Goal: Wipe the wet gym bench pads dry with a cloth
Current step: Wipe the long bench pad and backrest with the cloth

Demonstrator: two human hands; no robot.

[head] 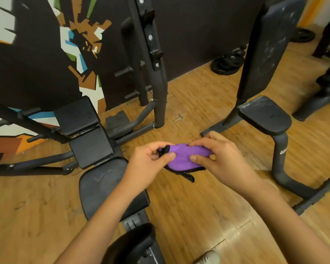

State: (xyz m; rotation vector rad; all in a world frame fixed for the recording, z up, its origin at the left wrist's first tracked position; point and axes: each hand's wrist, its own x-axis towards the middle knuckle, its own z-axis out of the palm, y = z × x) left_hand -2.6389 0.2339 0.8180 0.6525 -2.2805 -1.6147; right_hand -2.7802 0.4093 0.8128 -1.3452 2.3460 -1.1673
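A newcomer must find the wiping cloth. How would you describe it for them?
Above the wooden floor, between the low bench on the left and the upright bench on the right, the left hand and right hand hold the cloth. Black-edged and bright purple, it stands out from the black benches.

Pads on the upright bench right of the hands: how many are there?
2. The tall back pad stands upright at the upper right; the seat pad sits low in front of it. None seems hidden.

cloth (181,158): purple, black-trimmed, bunched, in mid-air | bench pad (100,187): black, flat, lower left of cloth
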